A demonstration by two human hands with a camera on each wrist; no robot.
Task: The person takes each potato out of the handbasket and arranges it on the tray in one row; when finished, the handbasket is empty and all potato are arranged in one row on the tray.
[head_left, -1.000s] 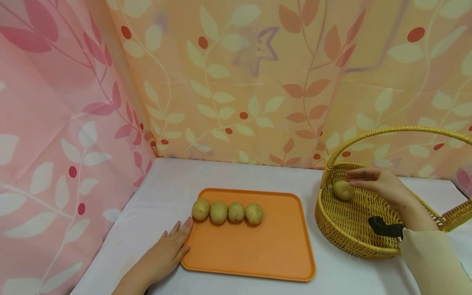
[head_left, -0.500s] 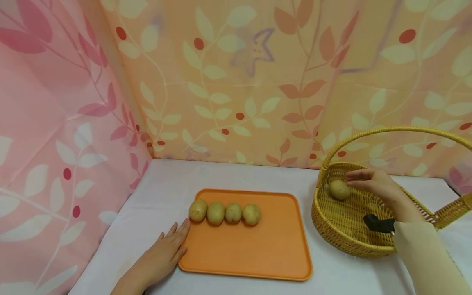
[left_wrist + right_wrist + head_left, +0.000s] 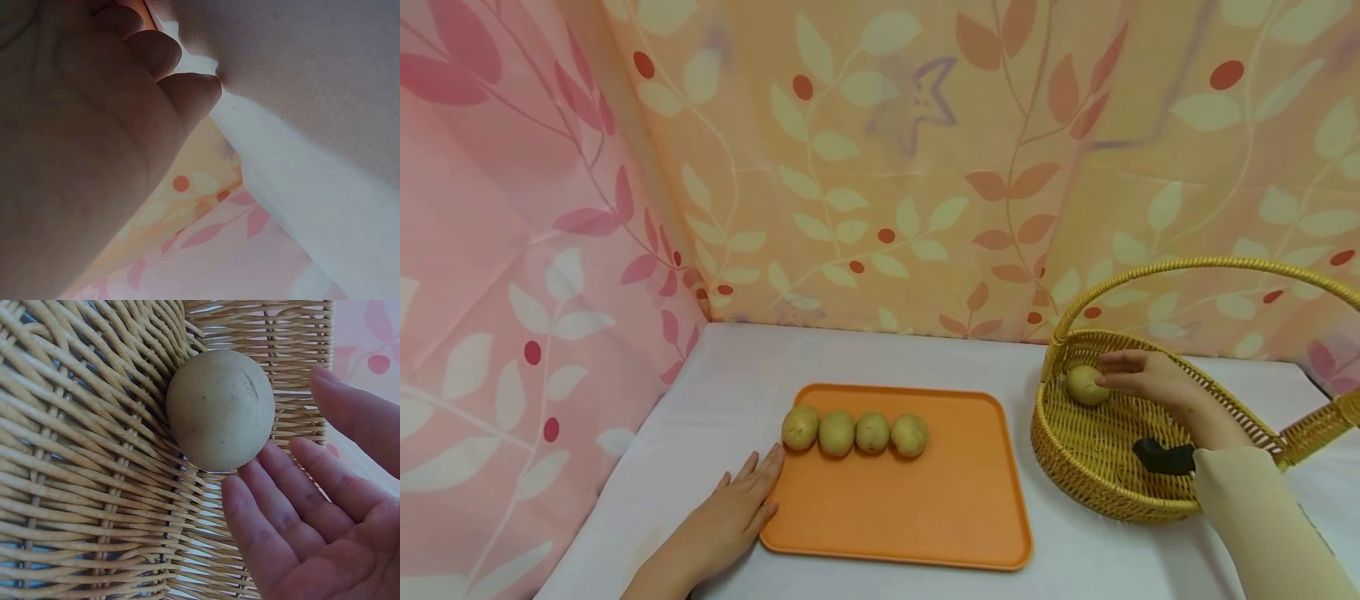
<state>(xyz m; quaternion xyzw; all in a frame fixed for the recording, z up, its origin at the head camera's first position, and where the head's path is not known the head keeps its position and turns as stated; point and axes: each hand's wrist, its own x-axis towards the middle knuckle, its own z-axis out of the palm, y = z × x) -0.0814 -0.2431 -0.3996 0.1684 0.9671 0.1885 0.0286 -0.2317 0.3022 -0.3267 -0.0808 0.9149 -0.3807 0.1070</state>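
In the head view, a potato lies in the far left end of a yellow wicker basket. My right hand is inside the basket just right of that potato, fingers extended and thumb apart. The right wrist view shows the potato against the wicker, with fingertips at its edge; whether they touch it is hard to tell. My left hand rests flat on the table, its fingertips at the left rim of an orange tray. Several potatoes stand in a row on the tray's far left part.
A black bent object shows beside the right wrist, over the basket. The basket's tall arched handle rises above the right arm. A white cloth covers the table, and patterned fabric hangs behind and at the left.
The head view has shifted slightly, so everything sits a little further left. My right hand has come slightly closer to the basket's potato. The left hand stays at the tray's rim.
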